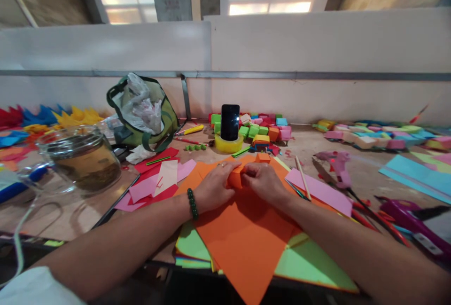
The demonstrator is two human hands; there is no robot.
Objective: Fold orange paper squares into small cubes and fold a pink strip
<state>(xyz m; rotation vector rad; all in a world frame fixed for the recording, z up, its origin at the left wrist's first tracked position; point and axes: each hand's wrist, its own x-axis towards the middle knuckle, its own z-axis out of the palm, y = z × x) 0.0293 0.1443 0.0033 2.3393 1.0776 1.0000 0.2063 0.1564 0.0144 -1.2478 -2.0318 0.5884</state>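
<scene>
A small folded orange paper piece (236,179) is between my two hands, above a large orange sheet (246,234). My left hand (217,186), with a green bead bracelet at the wrist, has its fingers closed on the piece's left side. On the other side, my right hand (264,182) pinches its edge. Just behind my hands sits a small orange paper box (262,157). Light green sheets (310,260) lie under the orange one.
A phone (230,121) stands in a yellow tape roll (228,144), near colourful paper boxes (253,130). Glue gun (338,166) and purple tool (412,222) lie right; glass jar (84,161) and green bag (164,112) stand left.
</scene>
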